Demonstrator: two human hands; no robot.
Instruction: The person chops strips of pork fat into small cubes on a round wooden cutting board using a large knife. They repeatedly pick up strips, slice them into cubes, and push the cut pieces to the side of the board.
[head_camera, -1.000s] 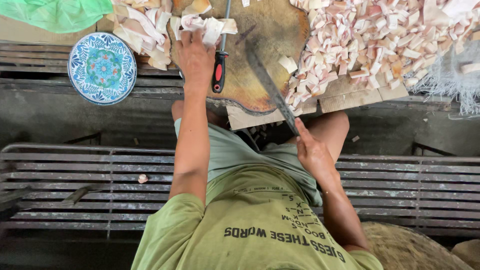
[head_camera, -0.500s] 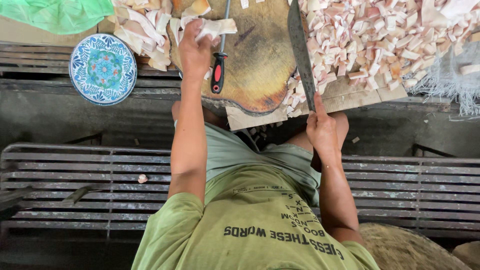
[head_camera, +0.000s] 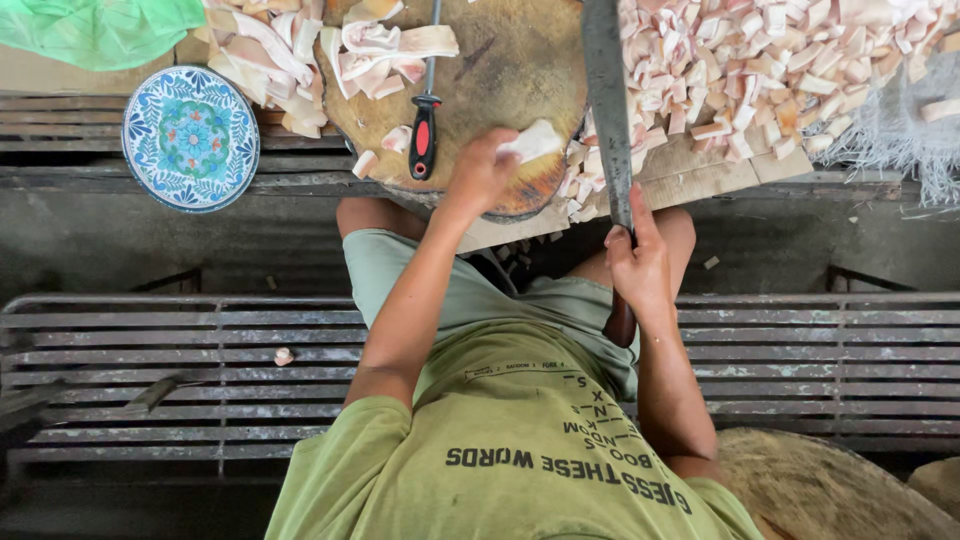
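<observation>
Left hand (head_camera: 480, 172) reaching forward, fingers pinched, right hand (head_camera: 637, 265) fisted, wrist drawn back

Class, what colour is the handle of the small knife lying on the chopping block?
Red and black, on the small knife; head view.

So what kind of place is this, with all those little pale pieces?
Probably a rough, open-air food-cutting spot, like a market stall. A round wooden chopping block sits on worn boards, a big heap of cut pale chunks lies beside it, and the right hand grips a long cleaver.

Single head view, straight down from above — fairly near, chopping block (head_camera: 500, 90) at top edge
</observation>
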